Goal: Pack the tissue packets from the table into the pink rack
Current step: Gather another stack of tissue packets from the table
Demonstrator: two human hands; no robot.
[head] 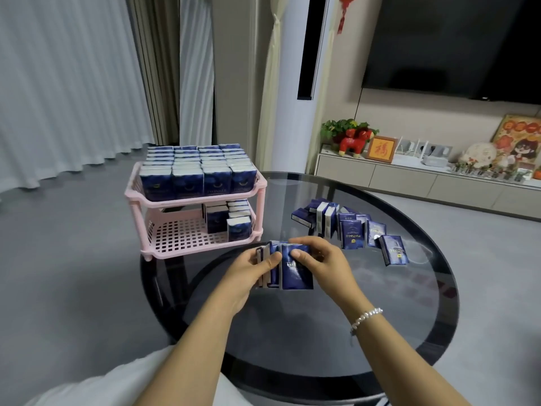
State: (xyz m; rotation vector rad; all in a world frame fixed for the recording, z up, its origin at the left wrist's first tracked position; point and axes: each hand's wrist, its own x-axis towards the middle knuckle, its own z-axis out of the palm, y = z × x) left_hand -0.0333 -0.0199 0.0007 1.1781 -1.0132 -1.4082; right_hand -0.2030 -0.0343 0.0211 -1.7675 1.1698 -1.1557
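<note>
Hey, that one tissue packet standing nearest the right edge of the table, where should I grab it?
Pinch the tissue packet across its two broad blue faces near the top, coming from above. It stands upright and apart from its neighbours, so both faces are free.

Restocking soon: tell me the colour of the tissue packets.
Dark blue with white edges, clearest in the head view on the held packets.

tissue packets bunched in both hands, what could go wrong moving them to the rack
1. The left hand and right hand only squeeze the bunch of packets from its sides, so middle ones may slip out.
2. The pink rack has a full top shelf; the bunch could snag under it entering the lower shelf.
</note>
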